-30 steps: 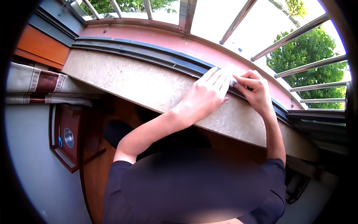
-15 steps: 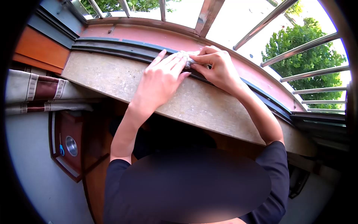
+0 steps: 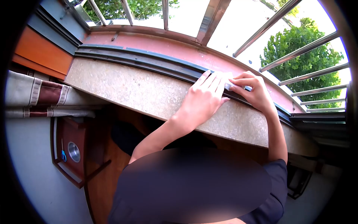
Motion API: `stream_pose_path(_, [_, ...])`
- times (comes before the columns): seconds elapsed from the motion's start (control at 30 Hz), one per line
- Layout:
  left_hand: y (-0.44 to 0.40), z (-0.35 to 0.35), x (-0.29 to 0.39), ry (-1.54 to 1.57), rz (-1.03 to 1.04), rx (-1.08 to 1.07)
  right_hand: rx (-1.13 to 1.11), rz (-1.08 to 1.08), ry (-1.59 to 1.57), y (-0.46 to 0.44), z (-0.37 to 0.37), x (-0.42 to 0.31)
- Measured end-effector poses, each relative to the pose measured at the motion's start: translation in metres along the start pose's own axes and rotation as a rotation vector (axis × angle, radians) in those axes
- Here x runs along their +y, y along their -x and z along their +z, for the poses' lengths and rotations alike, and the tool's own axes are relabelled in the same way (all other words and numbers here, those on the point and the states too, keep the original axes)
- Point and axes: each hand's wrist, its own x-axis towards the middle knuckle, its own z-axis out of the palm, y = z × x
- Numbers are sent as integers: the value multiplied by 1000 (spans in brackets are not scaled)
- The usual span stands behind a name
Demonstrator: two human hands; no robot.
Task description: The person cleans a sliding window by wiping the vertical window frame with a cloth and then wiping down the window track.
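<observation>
White wad (image 3: 228, 86) pinched by right hand (image 3: 256, 91), left hand (image 3: 202, 100) laid flat over window track (image 3: 149, 66); work underway, finished extent unclear.

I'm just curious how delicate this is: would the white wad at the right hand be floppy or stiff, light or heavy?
Probably floppy: the white wad looks crumpled. Likely light, since it's small and the right hand seems to hold it by thumb and fingertips.
</observation>
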Motion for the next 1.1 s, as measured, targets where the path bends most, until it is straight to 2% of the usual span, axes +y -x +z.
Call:
stream_pose_path(0.07, [7, 0, -3, 14, -14, 15, -114, 129, -173, -18, 3, -4])
stream_pose_path(0.13, [12, -6, -12, -91, -41, 38, -90, 3, -125, -34, 18, -9])
stream_pose_path(0.23, [22, -27, -44, -191, -75, -34, -78, -84, -98, -65, 42, -26])
stream_pose_path(0.27, [26, -36, -57, -201, -97, -52, -31, -210, -96, -79, 54, -30])
stream_pose_path(0.3, [30, -47, -70, -187, -140, -53, -55, -155, -116, -93, 69, -32])
stream_pose_path(0.33, [35, -56, -84, -173, -182, -53, -3, -244, -91, -106, 83, -36])
stream_pose_path(0.43, [43, -83, -115, -76, -272, -22, 12, -311, -95, -137, 106, -49])
stream_pose_path(0.53, [44, -82, -116, 33, -286, 27, -24, -311, -165, -138, 103, -51])
stream_pose_path(0.6, [40, -70, -102, -58, -201, 40, 82, -439, -64, -117, 95, -39])
stream_pose_path(0.63, [35, -61, -90, -44, -179, 12, 97, -419, -20, -102, 90, -29])
stream_pose_path(0.73, [19, -36, -49, -23, -50, -64, -7, -171, -24, -53, 39, -24])
stream_pose_path(0.87, [4, 2, 1, -25, 46, -45, 2, -17, -56, -4, 3, 8])
stream_pose_path(1.0, [7, 6, 16, -172, 22, -23, -30, 62, -183, -6, 6, 16])
stream_pose_path(1.1, [15, 4, 0, -137, -7, 29, 6, -39, -151, -23, 20, 6])
